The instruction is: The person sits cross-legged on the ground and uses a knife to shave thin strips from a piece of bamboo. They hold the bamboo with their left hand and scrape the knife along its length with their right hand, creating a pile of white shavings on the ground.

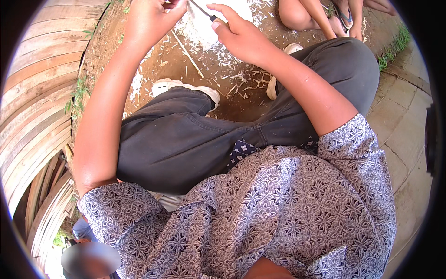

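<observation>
My left hand (157,21) is at the top edge with its fingers curled together. What it grips lies beyond the edge of the picture or is too small to name. To its right, my right hand (241,35) holds a thin, dark, knife-like tool (201,9) with a black end near the thumb. The index finger of that hand reaches out along the tool, whose far part runs out of view near my left fingers. Below both hands, pale shavings (204,39) are heaped on the brown ground, and a thin pale strip (188,55) lies among them.
My bent legs in dark trousers (186,144) and pale clogs (186,87) are below the hands. Another person's bare legs and a hand (355,31) are at the upper right. Stacked planks (46,74) line the left; paving slabs (395,111) lie right. Another person (83,230) is at lower left.
</observation>
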Available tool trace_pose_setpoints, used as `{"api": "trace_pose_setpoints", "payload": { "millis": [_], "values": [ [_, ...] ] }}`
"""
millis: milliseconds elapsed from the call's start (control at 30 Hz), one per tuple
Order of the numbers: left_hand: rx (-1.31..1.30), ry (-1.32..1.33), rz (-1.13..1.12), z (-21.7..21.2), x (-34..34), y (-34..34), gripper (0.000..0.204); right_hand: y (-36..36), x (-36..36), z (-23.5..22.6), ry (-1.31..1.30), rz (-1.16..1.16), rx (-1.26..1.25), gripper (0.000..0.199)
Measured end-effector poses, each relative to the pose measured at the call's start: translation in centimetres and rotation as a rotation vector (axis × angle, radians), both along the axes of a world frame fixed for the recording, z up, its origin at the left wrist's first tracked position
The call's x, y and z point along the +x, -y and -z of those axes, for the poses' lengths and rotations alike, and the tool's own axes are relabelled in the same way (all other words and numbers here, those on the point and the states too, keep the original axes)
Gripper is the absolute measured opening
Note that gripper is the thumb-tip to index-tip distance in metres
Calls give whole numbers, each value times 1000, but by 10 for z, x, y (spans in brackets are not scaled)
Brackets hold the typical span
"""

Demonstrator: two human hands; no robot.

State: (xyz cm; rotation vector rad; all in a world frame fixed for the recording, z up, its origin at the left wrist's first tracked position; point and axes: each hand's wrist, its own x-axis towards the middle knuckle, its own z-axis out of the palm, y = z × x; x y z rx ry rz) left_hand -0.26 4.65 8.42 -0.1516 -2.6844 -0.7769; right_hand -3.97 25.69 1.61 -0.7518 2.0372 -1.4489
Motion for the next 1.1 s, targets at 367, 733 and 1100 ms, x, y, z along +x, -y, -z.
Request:
{"api": "trace_pose_setpoints", "payload": {
  "millis": [367, 733, 1100],
  "values": [
    [2, 31, -38, 2, 2, -2, 5, 2, 0, -36, -56, 80, -99, 42],
    [51, -5, 2, -2, 3, -6, 4, 1, 3, 5, -196, 112, 65, 44],
    [64, -25, -4, 9, 0, 3, 4, 7, 3, 8, 419, 14, 42, 45]
  ]
}}
